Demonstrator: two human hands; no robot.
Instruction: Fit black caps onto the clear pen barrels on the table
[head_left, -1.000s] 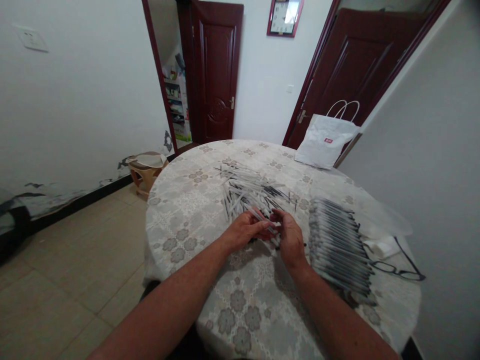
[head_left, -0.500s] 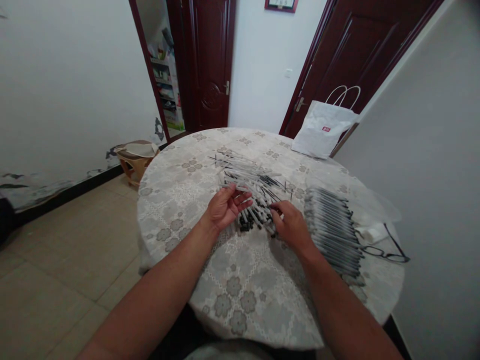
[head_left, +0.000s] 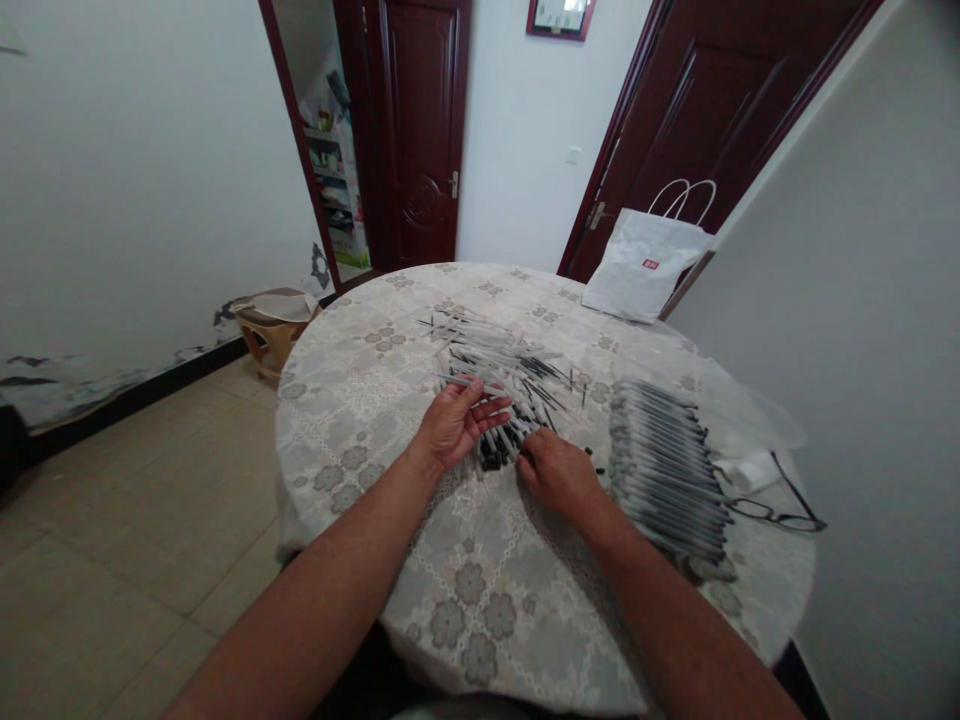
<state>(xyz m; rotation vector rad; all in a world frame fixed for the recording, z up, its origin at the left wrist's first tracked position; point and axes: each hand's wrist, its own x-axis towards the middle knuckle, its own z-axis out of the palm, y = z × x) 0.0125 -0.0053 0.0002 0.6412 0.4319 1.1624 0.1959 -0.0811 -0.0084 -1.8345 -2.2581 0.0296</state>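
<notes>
My left hand (head_left: 454,425) is palm up, its thumb and forefinger closed on a thin pale pen barrel (head_left: 493,391); the other fingers are loosely curled. Just to its right, my right hand (head_left: 555,470) is turned palm down with bent fingers at the edge of the black pen caps (head_left: 493,456). What its fingertips grip, if anything, is hidden. Beyond both hands lies a loose heap of whitish pen barrels (head_left: 487,350), with thin dark refills (head_left: 541,368) on its right side. Several assembled-looking pens (head_left: 664,465) lie side by side in a thick row right of my right hand.
A patterned cloth covers the round table (head_left: 345,400). Glasses (head_left: 776,512) and a white roll-like item (head_left: 752,472) lie at the right edge, near clear plastic film. A white paper bag (head_left: 649,265) stands at the back right. A low stool (head_left: 274,315) is left of the table.
My right hand has moved left and slightly toward me, uncovering a few black caps on its right. My left hand stays nearly in place with the barrel. The view has tilted slightly.
</notes>
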